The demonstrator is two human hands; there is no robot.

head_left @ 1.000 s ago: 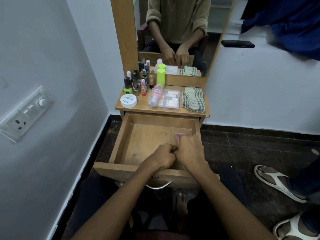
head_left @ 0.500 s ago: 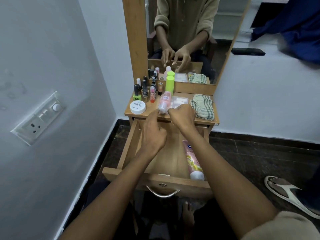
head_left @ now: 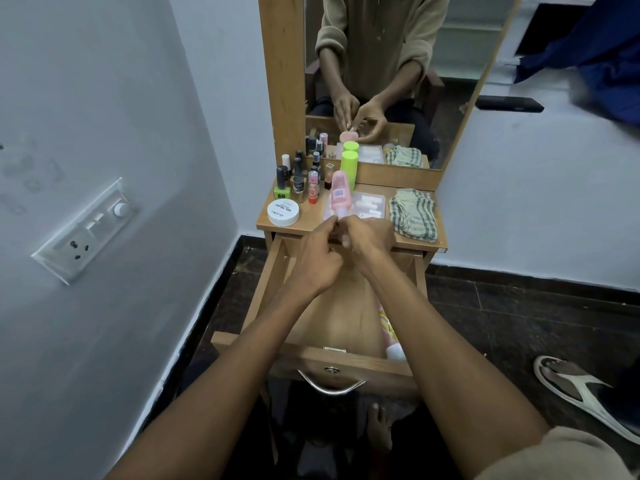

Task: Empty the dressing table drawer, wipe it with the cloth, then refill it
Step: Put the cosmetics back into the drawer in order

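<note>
Both hands meet at the centre of the frame, over the front edge of the small wooden bench (head_left: 301,226). The left hand (head_left: 317,263) has its fingers curled, their tips reaching the white cap end of a pink translucent plastic bottle (head_left: 340,195) that lies on the bench top. The right hand (head_left: 369,237) comes in beside it, fingers bent around the same cap end, so the two hands touch each other there; how firmly either pinches the cap cannot be told, since the hands cover it.

Just right of the bottle lies a clear flat plastic box (head_left: 370,204), and at the right end of the bench top sits the folded green-and-cream checked cloth (head_left: 412,214). At the left end are a round white jar with a printed lid (head_left: 283,212), a cluster of small nail-polish bottles (head_left: 298,181) behind it, and a lime-green cylindrical container (head_left: 348,167) against the mirror frame.

Below the hands, the light wooden drawer (head_left: 263,289) is pulled out toward the bottom of the frame, its curved metal handle (head_left: 330,386) on the front panel. Inside, along the right wall, lies a pink-and-yellow tube with a white cap (head_left: 390,336), partly hidden by the right forearm.

The tall mirror (head_left: 450,46) at upper centre reflects the hands and a beige sweater. A white switch plate (head_left: 85,230) hangs on the left wall, and a foot in a white sandal (head_left: 581,389) shows at lower right.
</note>
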